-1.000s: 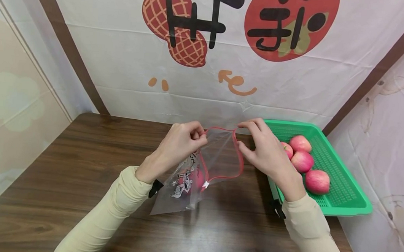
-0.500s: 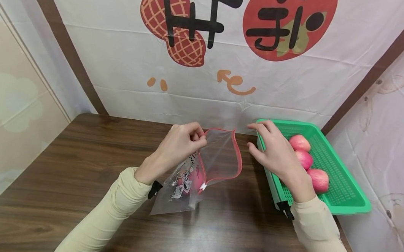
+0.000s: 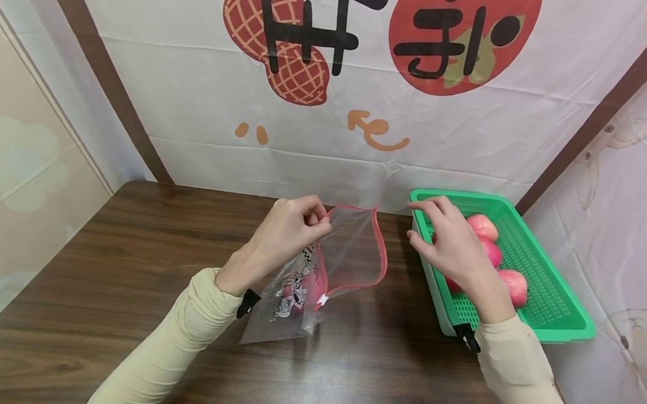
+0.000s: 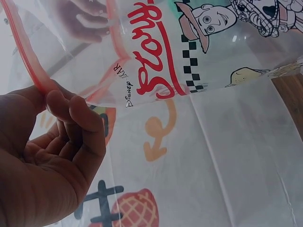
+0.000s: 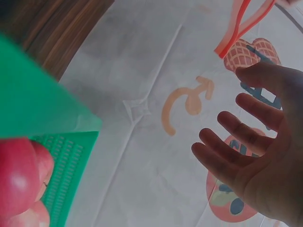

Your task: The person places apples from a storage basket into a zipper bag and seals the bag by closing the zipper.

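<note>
Nearest: cream sleeves (image 3: 176, 334) are framing the lower edge, a black strap (image 3: 248, 303) sitting at the left wrist.

Left hand (image 3: 286, 230): grip is pinching the red-edged mouth of a clear zip bag (image 3: 292, 319) between thumb and fingers, the others curling beneath. Bag is hanging over the desk (image 3: 105, 288), leaning leftward, its mouth gaping toward the right; white slider (image 3: 322, 299) is resting at the near corner of the opening. Cartoon figures and red lettering are showing on the plastic. Behind the print a pinkish-red round shape (image 3: 315, 284) is sitting inside, probably an apple.

Right hand (image 3: 460, 243): grip is spreading, fingers loosely bent, holding nothing. It is hovering by the left rim of a green basket (image 3: 549, 302), apart from the bag and partly covering the fruit from the head view.

Beyond it, several red apples (image 3: 513, 287) are lying loose in the basket; exact count is hiding behind the hand.

Progress, my reading: bag opening is done, one fruit seems to be in. Loading further apples, if wanted, and closing the slider are remaining.

Farthest: a white printed cloth (image 3: 197, 98) is hanging behind the desk.
</note>
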A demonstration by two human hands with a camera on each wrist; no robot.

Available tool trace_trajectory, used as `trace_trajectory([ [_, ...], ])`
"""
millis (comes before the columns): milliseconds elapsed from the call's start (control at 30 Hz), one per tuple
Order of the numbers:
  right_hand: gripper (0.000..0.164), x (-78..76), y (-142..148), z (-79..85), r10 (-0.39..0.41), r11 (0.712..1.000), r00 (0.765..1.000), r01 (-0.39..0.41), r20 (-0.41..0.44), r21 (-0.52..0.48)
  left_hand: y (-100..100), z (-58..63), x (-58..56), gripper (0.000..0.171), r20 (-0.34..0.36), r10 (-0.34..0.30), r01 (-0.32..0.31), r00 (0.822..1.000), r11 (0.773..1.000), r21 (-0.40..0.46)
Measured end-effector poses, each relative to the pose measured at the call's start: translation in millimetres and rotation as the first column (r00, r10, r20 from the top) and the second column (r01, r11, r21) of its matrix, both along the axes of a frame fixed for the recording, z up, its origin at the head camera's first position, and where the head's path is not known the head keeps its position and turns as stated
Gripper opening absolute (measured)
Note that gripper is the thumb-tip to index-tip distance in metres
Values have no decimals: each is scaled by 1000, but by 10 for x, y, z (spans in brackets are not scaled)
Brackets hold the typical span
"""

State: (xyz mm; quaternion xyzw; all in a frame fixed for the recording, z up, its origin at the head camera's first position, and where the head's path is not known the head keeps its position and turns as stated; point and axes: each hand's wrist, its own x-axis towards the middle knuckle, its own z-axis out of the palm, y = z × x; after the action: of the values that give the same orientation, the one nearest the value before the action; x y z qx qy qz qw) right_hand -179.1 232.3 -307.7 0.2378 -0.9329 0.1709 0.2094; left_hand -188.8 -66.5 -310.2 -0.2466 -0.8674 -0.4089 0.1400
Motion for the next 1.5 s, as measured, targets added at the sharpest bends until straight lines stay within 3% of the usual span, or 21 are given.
trace_trajectory([
  [467, 48, 32, 235, -35, -63, 998, 991, 62, 121, 15, -17, 10, 18, 8, -1, 2, -2, 1000, 1000, -15],
  [900, 52, 102, 438, -90, -122, 992, 977, 116, 174, 41, -9, 3, 12, 9, 0, 3, -3, 1000, 1000, -19],
  [1200, 51, 129, 638, -178, -165, 979, 972, 140, 170, 146, 0, 0, 24, 8, 10, -2, 2, 1000, 1000, -13],
  [1500, 69, 119, 813, -262, -262, 942, 911, 170, 318, 289, 18, -10, 12, 9, 0, -6, 6, 1000, 1000, -6],
])
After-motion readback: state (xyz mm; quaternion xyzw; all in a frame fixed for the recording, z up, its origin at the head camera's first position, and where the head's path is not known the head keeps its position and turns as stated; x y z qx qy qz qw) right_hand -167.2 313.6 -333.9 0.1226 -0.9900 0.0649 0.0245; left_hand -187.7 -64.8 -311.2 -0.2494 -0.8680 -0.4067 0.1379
